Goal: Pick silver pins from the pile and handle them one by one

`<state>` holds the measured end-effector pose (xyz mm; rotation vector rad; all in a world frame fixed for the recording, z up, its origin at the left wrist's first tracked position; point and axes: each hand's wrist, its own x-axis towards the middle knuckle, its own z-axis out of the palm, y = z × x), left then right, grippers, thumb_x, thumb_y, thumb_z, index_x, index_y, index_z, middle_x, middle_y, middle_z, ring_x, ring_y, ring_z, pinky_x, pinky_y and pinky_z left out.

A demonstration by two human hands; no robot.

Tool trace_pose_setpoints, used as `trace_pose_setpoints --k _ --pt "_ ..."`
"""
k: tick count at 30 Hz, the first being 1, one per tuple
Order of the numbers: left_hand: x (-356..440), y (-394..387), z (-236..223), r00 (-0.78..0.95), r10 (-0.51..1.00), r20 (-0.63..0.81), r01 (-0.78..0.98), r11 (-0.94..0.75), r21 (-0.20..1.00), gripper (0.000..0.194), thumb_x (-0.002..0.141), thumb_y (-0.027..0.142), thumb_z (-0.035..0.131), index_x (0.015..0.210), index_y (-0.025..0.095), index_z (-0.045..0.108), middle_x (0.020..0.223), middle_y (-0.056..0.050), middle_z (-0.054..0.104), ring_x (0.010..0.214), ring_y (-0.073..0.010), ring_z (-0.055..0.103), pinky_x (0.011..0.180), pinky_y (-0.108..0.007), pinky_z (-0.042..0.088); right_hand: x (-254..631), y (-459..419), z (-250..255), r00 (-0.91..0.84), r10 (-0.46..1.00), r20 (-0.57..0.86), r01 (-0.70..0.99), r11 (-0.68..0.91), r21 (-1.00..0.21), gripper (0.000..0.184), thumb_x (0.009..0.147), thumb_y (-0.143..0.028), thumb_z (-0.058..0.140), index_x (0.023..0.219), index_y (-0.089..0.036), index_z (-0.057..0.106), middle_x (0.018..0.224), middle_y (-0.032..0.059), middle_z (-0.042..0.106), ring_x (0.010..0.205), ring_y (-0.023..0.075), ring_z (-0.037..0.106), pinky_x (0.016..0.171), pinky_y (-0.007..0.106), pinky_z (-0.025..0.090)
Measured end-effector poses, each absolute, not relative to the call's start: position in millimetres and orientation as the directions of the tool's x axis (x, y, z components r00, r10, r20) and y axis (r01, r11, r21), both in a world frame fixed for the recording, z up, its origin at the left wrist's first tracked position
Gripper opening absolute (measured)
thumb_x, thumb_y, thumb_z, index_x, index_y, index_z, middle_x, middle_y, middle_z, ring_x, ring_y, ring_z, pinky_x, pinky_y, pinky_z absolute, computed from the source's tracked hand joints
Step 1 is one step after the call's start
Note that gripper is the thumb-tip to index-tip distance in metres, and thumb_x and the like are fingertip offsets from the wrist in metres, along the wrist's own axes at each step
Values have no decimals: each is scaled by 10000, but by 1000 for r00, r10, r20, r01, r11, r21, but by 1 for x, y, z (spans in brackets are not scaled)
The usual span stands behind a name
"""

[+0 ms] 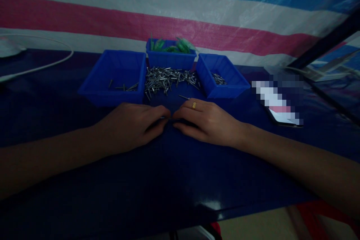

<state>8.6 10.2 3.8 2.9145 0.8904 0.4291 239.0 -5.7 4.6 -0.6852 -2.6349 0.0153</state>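
My left hand (132,127) and my right hand (206,122) rest on the dark blue table (168,180), fingertips meeting in the middle. Both are pinched on a thin metal nail (168,118) held between them. A gold ring sits on a right finger. Just beyond the hands lies a loose pile of silver nails (168,78). One stray nail (184,97) lies near my right hand. A blue tray (115,78) at the left holds a few nails. Another blue tray (222,77) at the right holds several nails.
A third blue tray (171,58) at the back holds green plastic pieces. A phone (281,114) lies to the right. A white cable (36,68) curves across the far left. A striped tarp (180,18) hangs behind the table. The table's front edge is near me.
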Motion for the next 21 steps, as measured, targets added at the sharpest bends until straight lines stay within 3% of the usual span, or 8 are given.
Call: trace_pose_setpoints --k 9,12,21 --pt "9 10 4 770 590 241 568 -807 161 273 963 337 368 1025 188 588 710 10 651 544 -129 583 535 -239 391 243 -3 4 -784 454 424 466 881 -81 202 990 -188 439 993 -101 621 851 78 627 778 161 572 727 270 487" --pt "9 10 4 763 603 232 587 -797 143 264 951 345 380 939 186 591 710 3 651 559 -136 588 547 -247 390 243 -3 4 -780 438 448 453 888 -79 201 998 -187 425 1001 -114 613 855 69 628 774 153 570 724 264 490" --pt "11 11 8 766 606 215 595 -794 121 350 970 343 288 877 185 587 709 -8 661 642 -157 648 599 -259 422 242 0 2 -788 412 458 444 895 -42 191 991 -171 432 1031 -106 607 851 72 647 761 158 574 721 271 488"
